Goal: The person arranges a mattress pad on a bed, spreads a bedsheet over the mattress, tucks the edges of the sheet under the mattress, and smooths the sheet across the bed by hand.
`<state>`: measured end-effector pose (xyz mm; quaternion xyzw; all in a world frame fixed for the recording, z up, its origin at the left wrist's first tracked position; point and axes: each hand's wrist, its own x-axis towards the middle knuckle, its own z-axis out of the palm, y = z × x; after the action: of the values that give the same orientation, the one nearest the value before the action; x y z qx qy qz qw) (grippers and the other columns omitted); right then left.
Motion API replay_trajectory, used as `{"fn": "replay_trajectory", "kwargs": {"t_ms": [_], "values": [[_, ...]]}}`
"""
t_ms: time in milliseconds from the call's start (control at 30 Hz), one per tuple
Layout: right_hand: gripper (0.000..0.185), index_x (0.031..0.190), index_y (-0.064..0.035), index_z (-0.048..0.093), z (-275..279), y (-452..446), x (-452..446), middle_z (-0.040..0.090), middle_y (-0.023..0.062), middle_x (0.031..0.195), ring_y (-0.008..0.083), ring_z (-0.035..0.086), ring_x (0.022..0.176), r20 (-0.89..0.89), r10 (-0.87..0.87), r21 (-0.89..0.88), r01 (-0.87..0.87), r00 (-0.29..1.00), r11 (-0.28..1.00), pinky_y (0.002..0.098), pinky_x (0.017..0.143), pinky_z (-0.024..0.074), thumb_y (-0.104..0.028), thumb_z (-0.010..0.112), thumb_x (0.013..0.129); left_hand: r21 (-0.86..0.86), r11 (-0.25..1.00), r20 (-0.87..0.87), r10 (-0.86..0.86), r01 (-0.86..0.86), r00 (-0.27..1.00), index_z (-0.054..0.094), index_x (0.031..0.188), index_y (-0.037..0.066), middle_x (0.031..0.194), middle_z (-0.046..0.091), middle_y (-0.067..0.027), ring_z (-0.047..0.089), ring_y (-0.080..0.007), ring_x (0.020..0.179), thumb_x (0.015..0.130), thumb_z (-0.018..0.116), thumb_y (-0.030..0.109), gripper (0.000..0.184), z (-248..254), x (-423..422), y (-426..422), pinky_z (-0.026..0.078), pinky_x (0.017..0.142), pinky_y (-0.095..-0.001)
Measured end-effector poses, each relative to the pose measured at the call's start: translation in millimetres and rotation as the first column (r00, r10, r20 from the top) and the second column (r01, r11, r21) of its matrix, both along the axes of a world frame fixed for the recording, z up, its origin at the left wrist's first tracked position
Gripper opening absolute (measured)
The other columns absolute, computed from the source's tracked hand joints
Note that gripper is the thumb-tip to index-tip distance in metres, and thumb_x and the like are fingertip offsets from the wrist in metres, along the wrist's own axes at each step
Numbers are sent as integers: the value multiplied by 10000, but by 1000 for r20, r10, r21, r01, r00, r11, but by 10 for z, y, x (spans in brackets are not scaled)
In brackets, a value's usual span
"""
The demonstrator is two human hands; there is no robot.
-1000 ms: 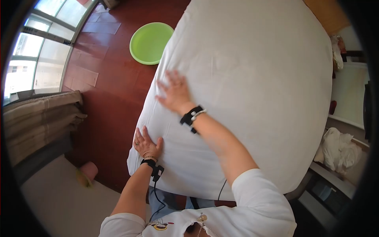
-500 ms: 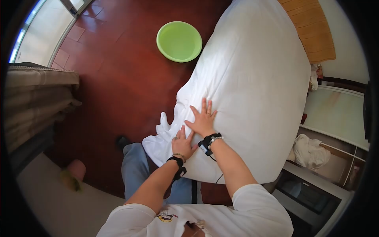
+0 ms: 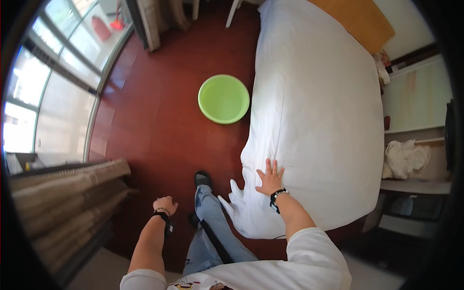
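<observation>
A white sheet (image 3: 319,121) covers the bed, smooth on top and bunched in folds along its left side and near corner. My right hand (image 3: 270,180) lies flat on the sheet close to that left edge, fingers spread and holding nothing. Over the red floor, away from the bed, hangs my left hand (image 3: 166,205). Its fingers are curled in, and I see nothing in them. Both wrists wear black bands with bracelets.
A green basin (image 3: 224,99) stands on the red floor (image 3: 159,111) against the bed's left side. Brown curtains (image 3: 72,193) hang at the left, by glass doors (image 3: 67,116). Shelves with a white cloth bundle (image 3: 407,158) line the right. A tan mat (image 3: 357,21) lies at the top right.
My left hand has lifted off the sheet and swung left over the floor. My right hand stays spread on the sheet. The view has shifted, showing more of the doors and curtains.
</observation>
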<state>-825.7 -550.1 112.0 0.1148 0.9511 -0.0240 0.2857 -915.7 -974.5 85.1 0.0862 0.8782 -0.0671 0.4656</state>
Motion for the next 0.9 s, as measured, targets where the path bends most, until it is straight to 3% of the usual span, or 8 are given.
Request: {"fn": "replay_trajectory", "kwargs": {"t_ms": [133,333,467,533,567,733,800,900], "values": [[729,1304,-273,471,103,77,-18,19,106,1528,376,-23,1392,32,-29,-50,30,999,998,700,1014,88,-416,741,642,313,949,-117,6,31,993,626,1084,129,1017,659,-96,613,-300,978,785,560,442,438,234,-892,719,487,837,-405],[611,1272,-276,507,411,159,-83,39,52,1534,303,-3,1407,114,-112,-88,122,987,989,669,1033,113,-393,703,705,508,838,127,-298,196,946,590,1150,81,1039,650,-142,613,-296,990,807,577,444,499,364,-2015,1674,471,865,-388],[361,1144,-256,622,49,78,-81,79,64,1530,305,24,1406,-256,-187,21,199,948,980,634,1051,124,-355,614,797,538,750,139,-530,385,837,600,1131,60,1008,654,-167,622,-304,966,815,573,415,476,994,-2867,2137,485,838,-373],[366,1129,-228,635,701,164,-459,107,88,1524,328,55,1400,389,-192,-174,277,901,945,620,1045,154,-368,614,791,544,799,16,-313,254,950,629,1076,52,983,656,-178,621,-319,958,801,584,401,447,1383,-3289,2203,490,824,-382],[407,1160,-209,620,731,125,-600,102,97,1523,356,52,1394,414,-292,-177,391,862,903,611,1034,183,-356,615,780,516,815,-6,-306,265,952,639,1053,50,970,658,-179,624,-325,945,792,590,390,431,1350,-3556,2115,492,816,-388],[317,1004,-137,642,531,124,-1494,655,116,981,298,604,975,226,-603,-320,643,765,696,525,900,396,-322,549,764,259,846,-10,-479,465,878,660,971,46,919,655,-194,625,-351,902,795,559,383,393,1120,-4879,1090,496,787,-416],[307,971,-118,650,637,160,-1990,657,124,962,321,608,951,130,-645,-345,644,753,683,477,803,459,-317,549,760,293,618,29,-768,729,640,636,969,64,896,655,-161,618,-364,847,830,505,323,322,1159,-5311,739,495,742,-445],[301,958,-113,654,664,126,-2661,653,140,952,330,607,937,67,-765,-394,721,641,569,453,768,484,-317,534,772,331,596,50,-785,731,617,627,977,70,898,656,-147,620,-357,830,834,495,305,305,1004,-5868,207,496,728,-446]]}}
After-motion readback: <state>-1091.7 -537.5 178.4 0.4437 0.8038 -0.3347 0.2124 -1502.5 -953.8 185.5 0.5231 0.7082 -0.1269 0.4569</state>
